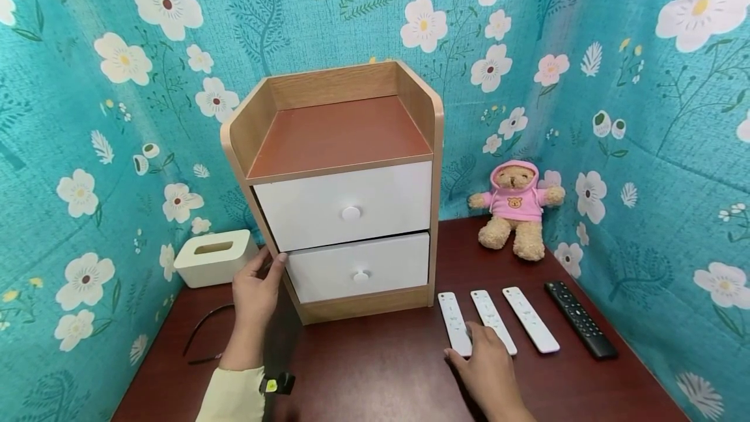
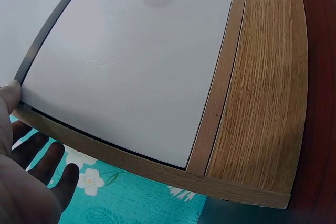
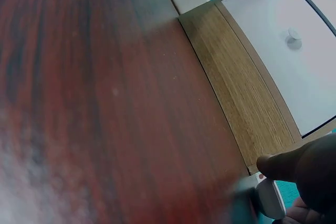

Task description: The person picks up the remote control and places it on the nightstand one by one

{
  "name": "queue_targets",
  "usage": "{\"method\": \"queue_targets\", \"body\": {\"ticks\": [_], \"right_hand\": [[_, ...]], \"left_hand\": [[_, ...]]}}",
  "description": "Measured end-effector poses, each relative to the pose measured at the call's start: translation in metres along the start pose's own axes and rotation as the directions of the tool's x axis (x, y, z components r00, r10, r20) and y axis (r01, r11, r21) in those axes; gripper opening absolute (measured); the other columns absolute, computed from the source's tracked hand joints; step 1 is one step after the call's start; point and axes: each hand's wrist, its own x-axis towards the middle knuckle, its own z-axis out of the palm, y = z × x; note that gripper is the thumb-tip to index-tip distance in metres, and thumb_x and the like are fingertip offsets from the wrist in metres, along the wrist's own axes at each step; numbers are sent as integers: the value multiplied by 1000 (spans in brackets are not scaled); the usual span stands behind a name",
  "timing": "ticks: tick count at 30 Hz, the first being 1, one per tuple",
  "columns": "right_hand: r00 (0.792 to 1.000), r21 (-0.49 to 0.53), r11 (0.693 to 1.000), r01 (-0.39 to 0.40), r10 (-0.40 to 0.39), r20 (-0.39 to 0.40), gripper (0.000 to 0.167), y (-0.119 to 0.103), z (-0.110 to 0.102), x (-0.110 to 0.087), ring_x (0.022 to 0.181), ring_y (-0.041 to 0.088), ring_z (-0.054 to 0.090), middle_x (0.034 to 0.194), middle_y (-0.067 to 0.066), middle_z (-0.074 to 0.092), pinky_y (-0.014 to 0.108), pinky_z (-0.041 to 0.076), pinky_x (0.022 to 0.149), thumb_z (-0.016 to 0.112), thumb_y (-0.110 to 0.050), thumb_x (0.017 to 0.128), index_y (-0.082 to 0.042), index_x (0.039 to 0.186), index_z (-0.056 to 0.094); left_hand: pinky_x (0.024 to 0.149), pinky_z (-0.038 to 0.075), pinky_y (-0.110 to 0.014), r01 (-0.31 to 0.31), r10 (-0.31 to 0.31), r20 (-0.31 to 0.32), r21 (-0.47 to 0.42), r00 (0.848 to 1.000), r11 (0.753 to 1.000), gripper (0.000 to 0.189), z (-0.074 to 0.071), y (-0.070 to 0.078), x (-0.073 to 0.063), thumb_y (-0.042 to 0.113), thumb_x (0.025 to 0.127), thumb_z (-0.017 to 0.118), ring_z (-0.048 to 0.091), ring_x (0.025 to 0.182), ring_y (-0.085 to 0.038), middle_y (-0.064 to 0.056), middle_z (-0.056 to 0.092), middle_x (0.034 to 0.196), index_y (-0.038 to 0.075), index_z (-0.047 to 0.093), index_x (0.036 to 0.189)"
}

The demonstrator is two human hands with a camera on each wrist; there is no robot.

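A small wooden cabinet (image 1: 346, 129) with two white-fronted drawers stands on the dark red table. My left hand (image 1: 255, 292) is at its left side. The thumb touches the front edge by the gap between the upper drawer (image 1: 310, 213) and the lower drawer (image 1: 334, 272). In the left wrist view the other fingers (image 2: 48, 161) are spread beside the side panel. My right hand (image 1: 483, 363) reaches over the lower end of the leftmost white remote control (image 1: 452, 311), pinching it between thumb and index finger. The remote lies flat near the cabinet's front right corner.
Two more white remotes (image 1: 491, 314) (image 1: 530, 320) and a black remote (image 1: 580, 319) lie in a row to the right. A teddy bear (image 1: 515, 207) in a pink hoodie sits behind them. At the left are a white tissue box (image 1: 213, 269) and a thin dark band (image 1: 196, 333).
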Motion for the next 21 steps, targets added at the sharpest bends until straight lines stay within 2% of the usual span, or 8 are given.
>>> {"method": "queue_targets", "body": {"ticks": [4, 6, 9, 12, 14, 21], "right_hand": [[1000, -25, 1000, -7, 7, 20, 65, 0, -1, 0, 108, 48, 71, 116, 26, 72, 62, 57, 89, 97, -29, 80, 6, 127, 70], [999, -36, 999, -11, 13, 34, 62, -1, -1, 0, 106, 48, 72, 113, 25, 72, 62, 58, 87, 96, -30, 81, 6, 125, 71], [999, -54, 998, -15, 17, 49, 59, 0, -1, 0, 102, 46, 73, 107, 23, 74, 61, 58, 85, 96, -32, 81, 5, 121, 73], [999, -75, 997, -9, 13, 53, 56, 1, -1, 2, 98, 46, 74, 103, 22, 74, 60, 59, 83, 95, -31, 81, 6, 117, 74], [999, -82, 997, -5, 10, 52, 54, 1, -1, 3, 95, 46, 74, 100, 23, 74, 60, 59, 81, 95, -31, 81, 8, 114, 74], [999, -86, 996, -4, 7, 41, 50, 5, 0, 7, 84, 45, 74, 90, 21, 73, 60, 59, 74, 93, -31, 81, 9, 105, 74]], "left_hand": [[83, 46, 0, 13, -13, 0, -4, 1000, 1000, 47, 1, 0, 0, 29, 104, 78, 71, 128, -42, -23, 74, 136, 4, 71, 143], [83, 47, -1, 11, -11, -6, -1, 1000, 1000, 47, 1, 0, 0, 30, 104, 78, 72, 125, -38, -22, 75, 134, 5, 72, 143], [84, 48, -2, 10, -10, -16, 9, 1000, 1000, 46, 2, 0, -1, 33, 104, 78, 75, 116, -20, -20, 78, 130, 7, 73, 142], [84, 49, -3, 11, -11, -16, 6, 1000, 1000, 45, 2, -1, -1, 35, 105, 77, 69, 105, 3, -19, 78, 129, 8, 74, 142], [84, 49, -3, 10, -10, -16, 1, 1000, 1000, 46, 3, -2, -1, 36, 105, 77, 64, 101, 12, -19, 78, 129, 9, 74, 142], [85, 50, -3, 10, -11, -17, -35, 1000, 999, 46, 5, -2, 2, 35, 105, 76, 64, 100, 16, -21, 78, 130, 7, 73, 141]]}}
